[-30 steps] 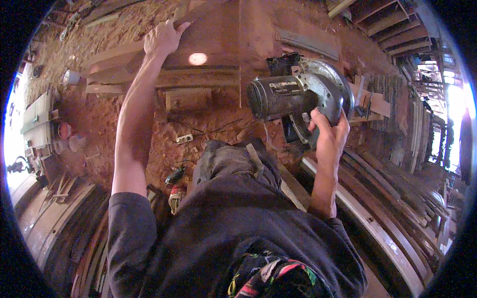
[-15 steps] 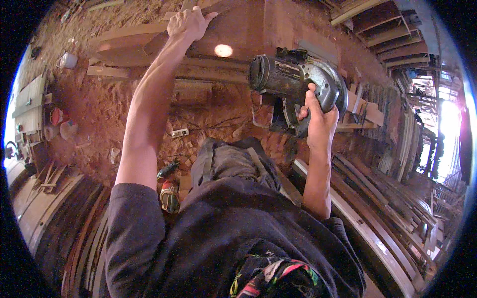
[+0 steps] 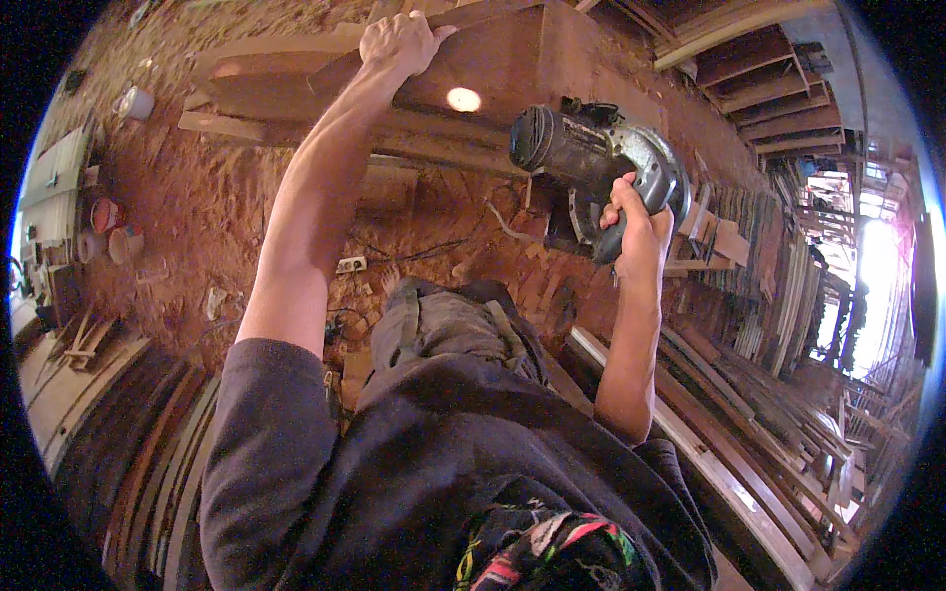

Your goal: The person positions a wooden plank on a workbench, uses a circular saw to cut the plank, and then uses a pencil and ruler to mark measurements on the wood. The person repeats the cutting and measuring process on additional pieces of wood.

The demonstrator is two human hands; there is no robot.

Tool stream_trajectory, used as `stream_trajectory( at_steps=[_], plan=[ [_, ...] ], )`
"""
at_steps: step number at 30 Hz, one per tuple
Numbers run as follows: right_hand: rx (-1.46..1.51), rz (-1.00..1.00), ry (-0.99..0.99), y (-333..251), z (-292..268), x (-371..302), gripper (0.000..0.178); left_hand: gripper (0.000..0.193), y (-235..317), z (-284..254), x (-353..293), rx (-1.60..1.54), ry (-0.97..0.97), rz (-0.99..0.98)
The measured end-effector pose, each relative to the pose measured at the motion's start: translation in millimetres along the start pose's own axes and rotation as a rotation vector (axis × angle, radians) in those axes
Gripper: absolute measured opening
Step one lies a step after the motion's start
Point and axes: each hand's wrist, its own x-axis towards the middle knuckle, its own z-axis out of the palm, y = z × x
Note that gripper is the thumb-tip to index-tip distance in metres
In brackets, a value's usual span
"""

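My right hand (image 3: 642, 225) is wrapped round the rear handle of a dark circular saw (image 3: 564, 143), its motor to the left and its round metal guard to the right. The saw sits over the near right part of a wide brown wooden board (image 3: 503, 64); whether its base touches the wood I cannot tell. Farther off and to the left, my left hand (image 3: 402, 45) is closed on the board, fingers curled and thumb pointing right. What lies under those fingers is mostly hidden. A bright round spot of light falls on the board between my hands.
A white socket block (image 3: 351, 264) with cables lies on the reddish, dusty ground. Long planks (image 3: 729, 473) are stacked at my lower right, with more timber (image 3: 148, 463) at lower left. Buckets (image 3: 104, 215) stand at the left. Upright boards (image 3: 734, 222) lean at the right.
The saw and my right hand have shifted slightly in the picture, and my left hand appears a little farther right. The red and green tool beside my leg is now mostly hidden by my arm.
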Motion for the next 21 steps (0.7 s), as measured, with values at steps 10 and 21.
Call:
stream_trajectory(
  at_steps=[10,21],
  plan=[
    [0.053,0.024,0.024,14,6,-20,0.013,0.076,-11,-13,-50,-0.057,0.04,0.013],
    [0.101,0.02,-0.01,27,9,-35,0.016,0.082,-32,-17,-85,-0.036,0.016,0.007]
  ],
)
